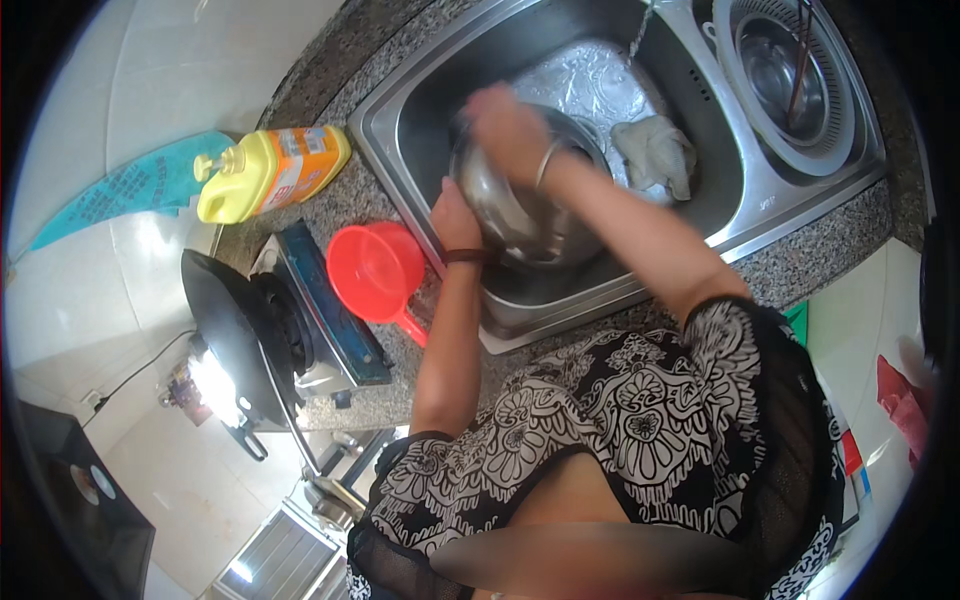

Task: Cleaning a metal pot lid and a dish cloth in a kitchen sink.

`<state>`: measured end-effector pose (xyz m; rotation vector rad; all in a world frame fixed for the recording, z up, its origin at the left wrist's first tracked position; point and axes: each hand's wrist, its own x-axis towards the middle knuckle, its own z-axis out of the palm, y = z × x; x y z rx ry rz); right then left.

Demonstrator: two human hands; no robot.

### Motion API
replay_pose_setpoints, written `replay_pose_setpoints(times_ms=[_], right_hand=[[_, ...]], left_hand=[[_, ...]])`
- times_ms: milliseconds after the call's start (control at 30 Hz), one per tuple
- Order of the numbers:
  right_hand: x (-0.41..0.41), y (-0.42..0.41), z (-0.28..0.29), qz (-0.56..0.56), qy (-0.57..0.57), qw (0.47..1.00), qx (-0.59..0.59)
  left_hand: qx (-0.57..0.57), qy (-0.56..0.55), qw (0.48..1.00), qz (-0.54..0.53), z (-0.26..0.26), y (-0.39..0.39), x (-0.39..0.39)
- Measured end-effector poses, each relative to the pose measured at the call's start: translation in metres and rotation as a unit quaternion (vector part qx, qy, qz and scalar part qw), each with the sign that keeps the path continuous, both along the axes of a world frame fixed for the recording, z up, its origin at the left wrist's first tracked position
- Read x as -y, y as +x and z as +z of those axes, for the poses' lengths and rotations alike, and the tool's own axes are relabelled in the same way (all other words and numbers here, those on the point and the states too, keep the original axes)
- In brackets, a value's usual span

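Note:
A shiny metal pot (517, 225) is tilted in the left basin of a stainless-steel sink (420, 127). At its left side, my left hand (455, 216) grips the edge, thumb uppermost. My right hand (510, 135) is over the upper part of the pot and blurred by motion; whether its fingers hold anything is hidden. A wet, greyish cloth (656, 156) lies crumpled on the basin floor to the right of the pot. Behind the pot, a thin stream of water (639, 34) falls into the basin.
Left of the sink are a red plastic dipper (375, 262), a yellow pump bottle (274, 172) and a gas stove (322, 300) carrying a black wok (232, 330). In the right basin sits a white plastic colander (821, 154) with a metal bowl (776, 67) and chopsticks (799, 75).

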<state>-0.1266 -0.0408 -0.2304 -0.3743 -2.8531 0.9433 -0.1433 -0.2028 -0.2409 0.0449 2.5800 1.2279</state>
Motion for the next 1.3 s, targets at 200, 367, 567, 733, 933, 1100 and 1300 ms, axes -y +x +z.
replay_pose_setpoints(times_ms=[200, 367, 567, 733, 933, 1100, 1300], right_hand=[[0.011, 0.027, 0.003, 0.018, -0.102, 0.951, -0.292], [-0.064, 0.037, -0.005, -0.070, -0.181, 0.970, -0.144], [-0.083, 0.037, 0.018, 0.009, -0.265, 0.963, -0.055], [-0.075, 0.043, 0.018, 0.037, -0.124, 0.979, -0.157], [-0.058, 0.054, 0.032, 0.123, -0.017, 0.970, -0.210], [-0.117, 0.068, -0.006, -0.065, -0.175, 0.982, -0.012], [-0.088, 0.061, 0.025, -0.002, -0.188, 0.981, -0.048]], left_hand=[[-0.025, 0.135, 0.989, -0.060, -0.002, -0.002, -0.008], [-0.056, 0.079, 0.984, -0.147, 0.016, 0.012, -0.017], [-0.033, 0.061, 0.987, -0.148, 0.037, 0.026, -0.033], [-0.096, -0.014, 0.989, -0.108, 0.037, 0.034, -0.048], [-0.069, 0.010, 0.992, -0.103, 0.049, 0.040, -0.047], [-0.098, 0.016, 0.990, -0.101, 0.055, 0.047, -0.056], [-0.035, 0.000, 0.985, -0.170, 0.064, 0.049, -0.050]])
